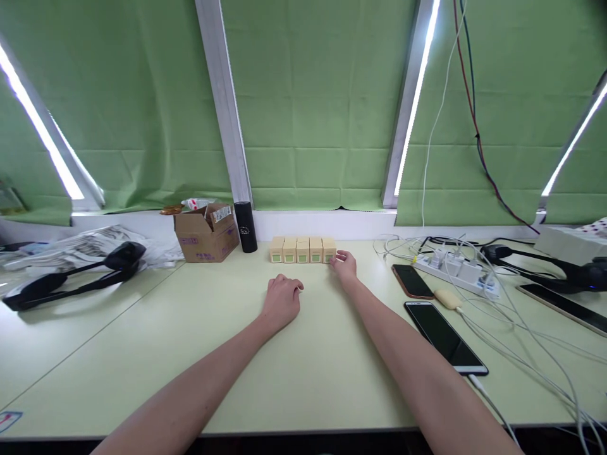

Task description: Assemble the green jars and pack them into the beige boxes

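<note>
Several small cream-coloured boxes (302,249) stand side by side in one row at the back of the table, each with a pale green-edged square on its front. My right hand (344,264) is at the right end of the row. Its bent fingertips touch or nearly touch the right side of the last box, without closing round it. Nearer to me, in front of the row's left half, my left hand (283,297) rests low over the table with fingers curled in. Nothing shows in it, and it is apart from the boxes.
Left of the row are a black cylinder (245,227), an open cardboard box (207,234) and a black two-armed device (76,275). To the right lie two phones (412,281), a power strip (458,272) and tangled white cables (516,322). Green blinds (313,101) hang behind.
</note>
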`<state>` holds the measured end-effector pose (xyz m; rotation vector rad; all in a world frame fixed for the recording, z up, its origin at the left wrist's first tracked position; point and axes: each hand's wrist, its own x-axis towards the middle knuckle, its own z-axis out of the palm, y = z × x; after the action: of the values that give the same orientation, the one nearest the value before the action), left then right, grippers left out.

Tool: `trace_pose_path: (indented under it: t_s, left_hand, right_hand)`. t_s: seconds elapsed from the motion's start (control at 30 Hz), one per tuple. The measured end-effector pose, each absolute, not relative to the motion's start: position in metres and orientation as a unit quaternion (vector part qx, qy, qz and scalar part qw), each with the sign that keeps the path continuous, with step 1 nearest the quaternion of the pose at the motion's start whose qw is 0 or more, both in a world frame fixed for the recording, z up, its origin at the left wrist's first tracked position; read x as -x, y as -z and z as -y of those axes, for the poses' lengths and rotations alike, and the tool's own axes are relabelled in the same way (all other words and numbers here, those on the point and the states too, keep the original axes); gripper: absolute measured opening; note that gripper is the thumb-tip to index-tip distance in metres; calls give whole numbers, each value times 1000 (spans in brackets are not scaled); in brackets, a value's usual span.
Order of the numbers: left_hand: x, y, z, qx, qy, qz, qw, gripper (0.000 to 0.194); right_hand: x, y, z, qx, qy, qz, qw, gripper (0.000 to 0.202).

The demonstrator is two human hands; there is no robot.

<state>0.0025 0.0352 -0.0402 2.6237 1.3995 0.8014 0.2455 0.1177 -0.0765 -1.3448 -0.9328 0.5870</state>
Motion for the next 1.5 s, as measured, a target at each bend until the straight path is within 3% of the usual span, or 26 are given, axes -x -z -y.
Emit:
trace_pose_path:
  t_s: [0.23,0.53,0.67,0.73,0.9,1.07,1.27,1.5]
  left_hand:
    - [-3,39,-35,-854,-256,-452,31,26]
    - [-3,37,-36,-859,-251,-444,29,26]
    - [-4,39,-38,-858,-262,-440,38,25]
    - [-4,39,-38,-857,-262,-443,40,24]
    - [-5,35,-36,-856,-258,-447,40,24]
    - [-5,35,-36,-857,-253,-447,31,24]
    - [-4,37,-38,-856,-257,-448,23,23]
    - [-5,36,-38,-855,-255,-450,25,24]
  right_hand:
    - [-233,66,-94,614,-257,433,608,43]
    - [-237,43,16,635,-208,597,445,43]
    - [-282,25,86,684,-3,685,249,53]
    - [-313,23,116,733,60,647,201,54]
    - [-369,48,171,821,91,538,167,71]
    - [-362,68,191,830,121,528,132,84]
    - [-344,56,173,848,144,503,89,74]
    - [-339,51,164,863,149,473,99,66]
